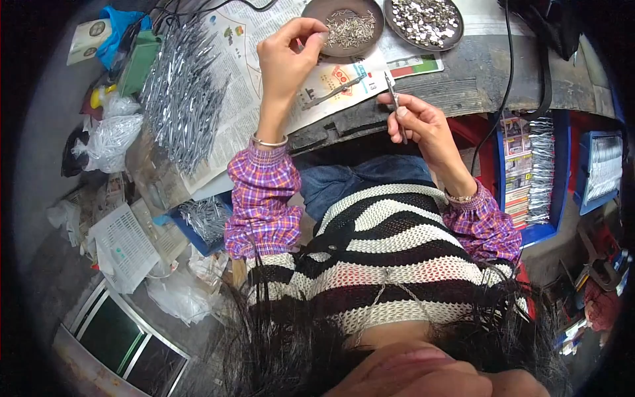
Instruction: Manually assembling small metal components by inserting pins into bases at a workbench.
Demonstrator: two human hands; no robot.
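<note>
My left hand (289, 56) is at the near left rim of a brown dish (376, 12) of small metal pins (350, 30). Its thumb and forefinger come together in a pinch, and whatever lies between them is too small to make out. In my right hand (423, 126) a slim dark metal tool (395, 106), shaped like narrow scissors or forceps, points up and away from me above the bench's front edge. Another long, thin metal piece (334, 91) lies on the newspaper (248, 99) between my hands.
A second dish (455, 38) holds small shiny metal bits. A large heap of slim metal pieces (182, 86) covers the bench at left. Black cables (510, 73) hang at right, above blue trays (562, 178) of stacked metal pieces. Plastic bags (112, 135) lie far left.
</note>
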